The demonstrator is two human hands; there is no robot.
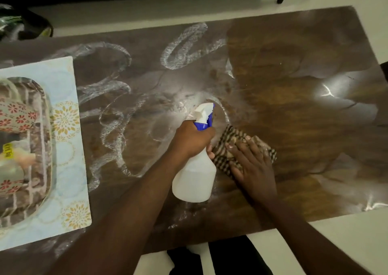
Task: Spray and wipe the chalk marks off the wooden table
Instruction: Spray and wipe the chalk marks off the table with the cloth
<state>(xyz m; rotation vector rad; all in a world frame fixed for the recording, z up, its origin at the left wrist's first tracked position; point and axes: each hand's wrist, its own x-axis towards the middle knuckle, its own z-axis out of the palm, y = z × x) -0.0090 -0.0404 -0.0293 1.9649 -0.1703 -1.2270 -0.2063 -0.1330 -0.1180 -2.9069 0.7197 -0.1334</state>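
White chalk marks (pixel 184 48) loop over the middle and left of the dark wooden table (pixel 304 111); the right part looks wet and shiny. My left hand (pixel 193 140) grips the neck of a white spray bottle (pixel 195 180) with a blue and white trigger head, held above the table with the nozzle pointing away from me. My right hand (pixel 252 159) presses flat on a brown checked cloth (pixel 226 142) lying on the table just right of the bottle.
A light blue placemat (pixel 69 169) with gold flowers lies at the left and carries a clear tray (pixel 47 132) of patterned cups. A dark bag (pixel 25 25) sits on the floor at the far left. The table's front edge runs close to my body.
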